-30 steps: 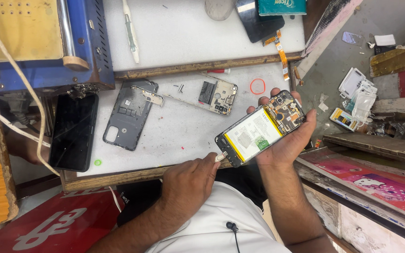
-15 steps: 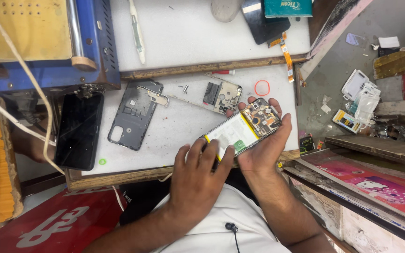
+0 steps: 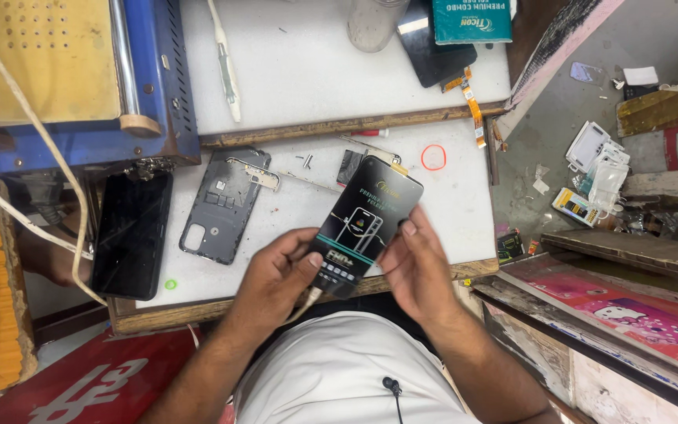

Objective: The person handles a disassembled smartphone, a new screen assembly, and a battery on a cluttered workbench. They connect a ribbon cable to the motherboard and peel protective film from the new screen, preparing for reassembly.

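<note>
Both hands hold a phone (image 3: 364,228) just above the near edge of the white workbench (image 3: 292,71), its dark front turned up and covered by a printed protective film. The left hand (image 3: 276,279) grips the lower left side with thumb on the face and fingers curled beneath; the right hand (image 3: 417,271) braces the right edge, its fingers closed along the side and one fingertip resting on the glass. The step in hand looks like inspection or seating of the front panel after turning the phone over; a next move would call for steady support along both long edges so the panel does not flex. The phone's back and whatever lies inside it are hidden from this view. On the bench lie a grey back cover (image 3: 225,204), a loose black screen panel (image 3: 131,235) at the left edge, and a small board partly concealed behind the phone. Tiny screws near the cover are hard to make out.
</note>
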